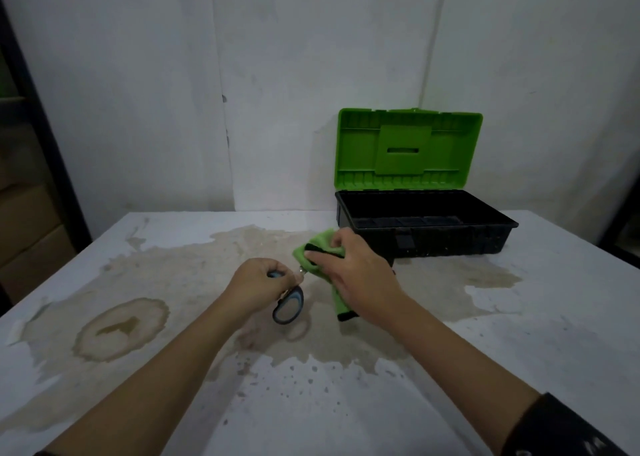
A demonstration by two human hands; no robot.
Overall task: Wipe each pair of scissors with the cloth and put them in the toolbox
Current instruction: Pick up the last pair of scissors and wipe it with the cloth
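My left hand grips a pair of scissors by its black and blue handles, above the middle of the table. The blades point right and are hidden inside a green cloth with a black edge. My right hand holds that cloth bunched around the blades, and one end of it hangs down below the hand. The toolbox stands at the back right, its black base open and its green lid upright.
The white table carries large brown stains across its middle and a ring-shaped stain at the left. A white wall rises behind it. Cardboard boxes and a dark frame stand at the far left.
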